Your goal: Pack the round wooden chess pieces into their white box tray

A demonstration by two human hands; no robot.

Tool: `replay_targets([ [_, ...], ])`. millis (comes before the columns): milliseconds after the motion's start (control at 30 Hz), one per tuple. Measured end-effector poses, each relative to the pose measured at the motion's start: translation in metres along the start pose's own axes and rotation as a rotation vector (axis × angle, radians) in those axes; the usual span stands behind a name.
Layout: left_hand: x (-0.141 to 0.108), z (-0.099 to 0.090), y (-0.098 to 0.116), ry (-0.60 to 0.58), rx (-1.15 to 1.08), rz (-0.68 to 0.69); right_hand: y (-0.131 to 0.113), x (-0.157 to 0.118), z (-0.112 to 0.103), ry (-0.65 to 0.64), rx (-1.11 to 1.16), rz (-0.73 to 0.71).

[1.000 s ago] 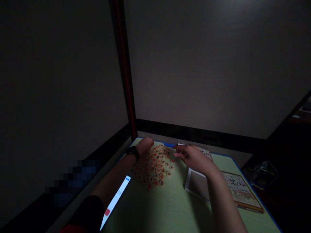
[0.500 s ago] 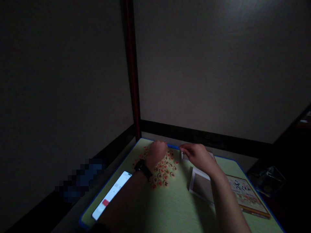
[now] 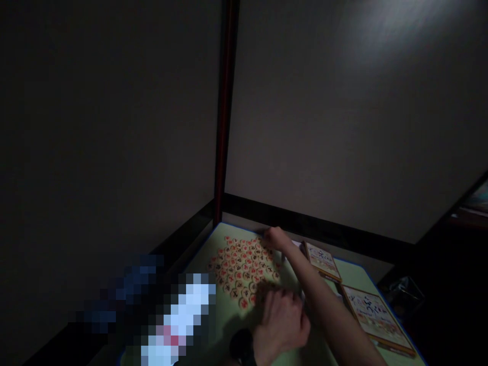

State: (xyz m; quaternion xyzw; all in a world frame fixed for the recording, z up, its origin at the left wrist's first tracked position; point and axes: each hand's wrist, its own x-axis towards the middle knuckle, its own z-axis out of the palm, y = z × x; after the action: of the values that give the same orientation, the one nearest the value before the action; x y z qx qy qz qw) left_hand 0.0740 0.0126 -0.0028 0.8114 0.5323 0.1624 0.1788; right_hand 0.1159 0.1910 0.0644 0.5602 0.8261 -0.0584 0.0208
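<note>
Head: left hand (image 3: 282,319) and right hand (image 3: 277,239) near discs (image 3: 238,275).

A spread of round pieces (image 3: 244,262), marked in red or black, is seen on the pale green, blue-edged desk (image 3: 213,335). The left hand (image 3: 282,320), its wrist fitted with a dark watch (image 3: 243,347), is observed at the near right edge of the spread, fingers bent; contents cannot be verified. The right hand (image 3: 277,238) is placed at the far right edge of the spread, its fingers largely hidden. Two printed boxes (image 3: 322,260) are noted to the right of the spread. A pixelated bright patch (image 3: 177,320) is recorded to its near left.
</note>
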Motion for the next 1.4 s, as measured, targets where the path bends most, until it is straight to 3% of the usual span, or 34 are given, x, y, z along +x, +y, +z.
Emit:
replay_targets([
  [133,0.001,0.012,-0.002,-0.058,0.006,-0.007,-0.007,0.022,0.011,-0.1,-0.057,0.051],
  [333,-0.001,0.029,-0.002,-0.04,-0.005,0.039,-0.007,0.037,0.022,-0.185,-0.065,0.042],
  [567,0.0,0.017,0.005,-0.09,-0.03,0.049,0.016,0.047,0.017,-0.25,0.049,-0.012],
  [733,-0.003,0.025,0.003,-0.03,-0.024,0.056,0.037,0.053,0.02,-0.252,0.175,-0.027],
  [967,-0.001,0.026,0.003,0.014,0.014,0.105,0.048,0.053,0.038,-0.169,0.284,-0.055],
  [1200,0.008,0.035,-0.001,0.204,0.116,0.432,0.042,0.041,0.032,-0.007,0.327,-0.133],
  [1300,0.004,0.036,-0.003,0.15,0.122,0.487,0.047,0.018,0.016,0.094,0.34,-0.162],
  [1400,-0.003,0.028,0.0,0.105,0.125,0.462,0.057,-0.027,0.002,0.183,0.351,-0.17],
])
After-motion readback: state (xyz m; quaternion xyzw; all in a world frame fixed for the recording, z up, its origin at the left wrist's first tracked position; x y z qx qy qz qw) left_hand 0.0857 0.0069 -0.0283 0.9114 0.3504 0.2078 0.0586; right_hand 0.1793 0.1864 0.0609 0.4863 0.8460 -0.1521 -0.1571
